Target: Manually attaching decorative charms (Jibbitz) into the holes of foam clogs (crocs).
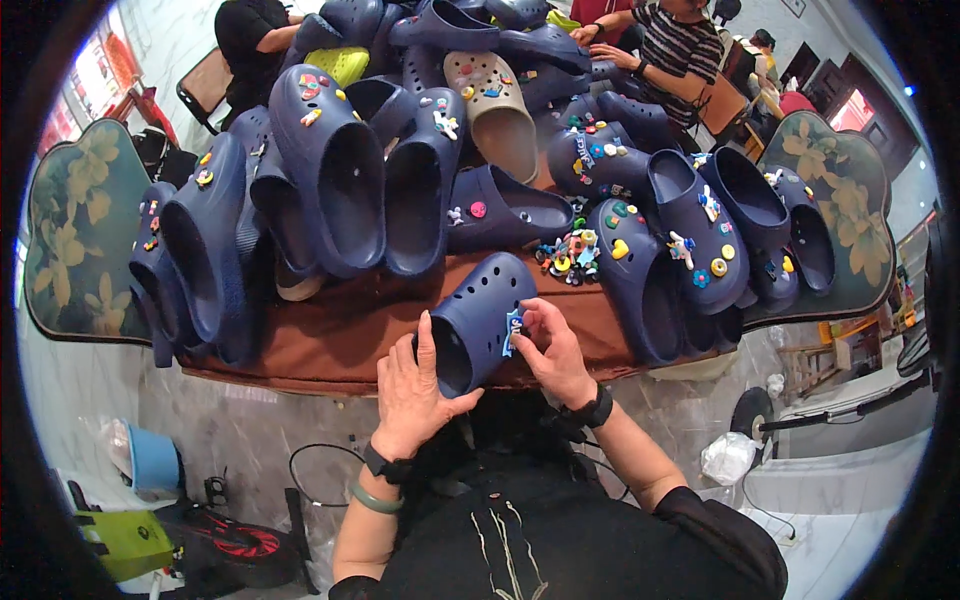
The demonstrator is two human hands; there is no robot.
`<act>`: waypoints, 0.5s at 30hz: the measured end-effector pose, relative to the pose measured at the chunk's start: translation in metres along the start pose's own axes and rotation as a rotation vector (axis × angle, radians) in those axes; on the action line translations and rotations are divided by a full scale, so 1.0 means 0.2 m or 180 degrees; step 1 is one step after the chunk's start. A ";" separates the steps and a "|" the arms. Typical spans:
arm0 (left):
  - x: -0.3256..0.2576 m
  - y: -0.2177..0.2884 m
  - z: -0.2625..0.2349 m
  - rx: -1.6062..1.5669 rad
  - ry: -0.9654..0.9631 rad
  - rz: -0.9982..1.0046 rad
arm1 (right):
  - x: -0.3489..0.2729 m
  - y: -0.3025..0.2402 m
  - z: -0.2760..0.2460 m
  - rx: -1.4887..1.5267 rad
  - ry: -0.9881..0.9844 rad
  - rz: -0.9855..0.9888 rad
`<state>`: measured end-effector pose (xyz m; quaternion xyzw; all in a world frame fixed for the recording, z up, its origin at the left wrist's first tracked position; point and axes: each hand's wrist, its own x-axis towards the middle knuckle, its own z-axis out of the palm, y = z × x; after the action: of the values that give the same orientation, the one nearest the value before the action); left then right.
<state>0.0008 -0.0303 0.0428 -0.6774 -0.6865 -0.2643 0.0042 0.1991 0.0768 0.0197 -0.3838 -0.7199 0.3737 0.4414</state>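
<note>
At the table's near edge I hold a navy clog with holes in its upper, its opening toward me. My left hand is closed around the heel end, thumb and fingers on either side of the opening. My right hand pinches a blue and white shoe charm against the right side of the upper. Whether the charm's stem sits in a hole is hidden. Just beyond, a heap of small colourful charms lies on the brown cloth.
Navy clogs decorated with charms crowd the table left and right, stacked high at the back. A beige clog rests among them. Across the table, a person in a striped top and another in black are at the pile. A blue bucket stands lower left.
</note>
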 end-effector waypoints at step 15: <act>0.00 -0.01 0.01 -0.0226 -0.0029 -0.0091 | 0.00 0.01 -0.04 0.1784 -0.0652 0.1327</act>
<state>-0.0013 -0.0295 0.0411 -0.6684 -0.6863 -0.2855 -0.0268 0.2066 0.0802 0.0204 -0.3471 -0.5363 0.6750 0.3693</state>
